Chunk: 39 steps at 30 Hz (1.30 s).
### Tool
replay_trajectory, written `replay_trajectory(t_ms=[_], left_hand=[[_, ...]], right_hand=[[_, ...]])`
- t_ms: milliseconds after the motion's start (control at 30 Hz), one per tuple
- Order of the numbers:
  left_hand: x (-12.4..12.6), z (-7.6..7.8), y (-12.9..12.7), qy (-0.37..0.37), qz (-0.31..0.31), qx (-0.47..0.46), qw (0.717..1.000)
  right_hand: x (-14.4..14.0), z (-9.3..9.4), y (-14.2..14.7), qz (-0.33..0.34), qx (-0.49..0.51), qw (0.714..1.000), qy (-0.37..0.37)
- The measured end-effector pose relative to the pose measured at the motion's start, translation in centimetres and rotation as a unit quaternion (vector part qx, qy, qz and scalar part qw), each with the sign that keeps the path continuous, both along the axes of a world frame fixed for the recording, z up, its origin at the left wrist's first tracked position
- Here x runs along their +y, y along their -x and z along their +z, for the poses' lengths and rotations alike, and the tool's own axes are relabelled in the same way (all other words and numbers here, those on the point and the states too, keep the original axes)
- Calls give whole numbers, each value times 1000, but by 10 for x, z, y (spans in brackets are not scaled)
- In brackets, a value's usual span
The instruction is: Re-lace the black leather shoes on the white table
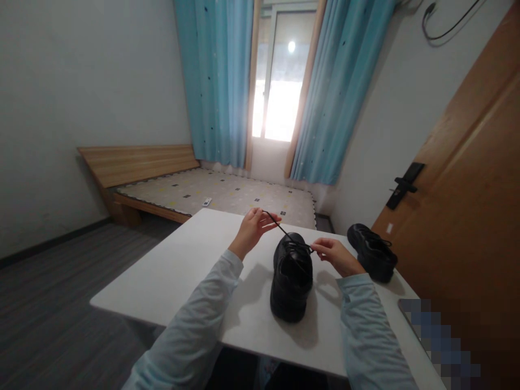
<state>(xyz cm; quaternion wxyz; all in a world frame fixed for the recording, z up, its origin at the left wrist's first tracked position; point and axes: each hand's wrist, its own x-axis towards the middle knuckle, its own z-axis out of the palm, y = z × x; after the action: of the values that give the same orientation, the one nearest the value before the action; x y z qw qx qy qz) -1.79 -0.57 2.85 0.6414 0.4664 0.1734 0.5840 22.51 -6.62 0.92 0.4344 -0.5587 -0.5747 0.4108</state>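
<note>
A black lace-up shoe [289, 295] stands upright on the white table [170, 265], its heel toward me and its toe pointing away. My left hand [252, 227] is raised to the left of the toe and pinches one end of a black shoelace [277, 221], which runs taut down to the eyelets. At the shoe's right side, my right hand [331, 253] has thumb and fingertips closed on lace close to the eyelets. How much lace lies between those fingers is hidden.
A second black shoe [372, 253] rests at the table's right edge, near a wooden door [459, 200]. A flat dark-edged object [410, 319], partly pixelated, lies at the right front. Beyond the table is a bed [227, 189] with a small white item [207, 202] on it.
</note>
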Motion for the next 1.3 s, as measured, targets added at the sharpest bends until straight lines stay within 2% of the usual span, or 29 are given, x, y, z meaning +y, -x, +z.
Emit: replay_trajectory(t_ms=[133, 233, 333, 533, 733, 867, 1000, 1167, 1300], left_hand=[[7, 2, 13, -2, 78, 7, 997], [9, 2, 18, -29, 104, 33, 994], [8, 2, 18, -75, 128, 97, 984], [10, -1, 21, -150, 215, 260, 930], [8, 1, 26, -200, 268, 298, 894], [7, 1, 28, -201, 263, 314, 890], [8, -3, 26, -193, 241, 369, 877], [6, -11, 20, -219, 165, 411, 869], [3, -19, 11, -237, 87, 420, 872]], right_hand=[[-2, 4, 4, 9, -16, 999, -29], [-5, 10, 12, 10, -19, 997, -71], [-8, 15, 19, -1, -38, 993, -112], [-5, 13, 27, -15, -98, 982, -161], [-4, 9, 43, -39, -183, 957, -221], [-4, 4, 54, -64, -254, 932, -250], [-3, 0, 57, -82, -296, 922, -236], [-4, 0, 54, -63, -293, 934, -195], [-3, -3, 53, -39, -289, 937, -191]])
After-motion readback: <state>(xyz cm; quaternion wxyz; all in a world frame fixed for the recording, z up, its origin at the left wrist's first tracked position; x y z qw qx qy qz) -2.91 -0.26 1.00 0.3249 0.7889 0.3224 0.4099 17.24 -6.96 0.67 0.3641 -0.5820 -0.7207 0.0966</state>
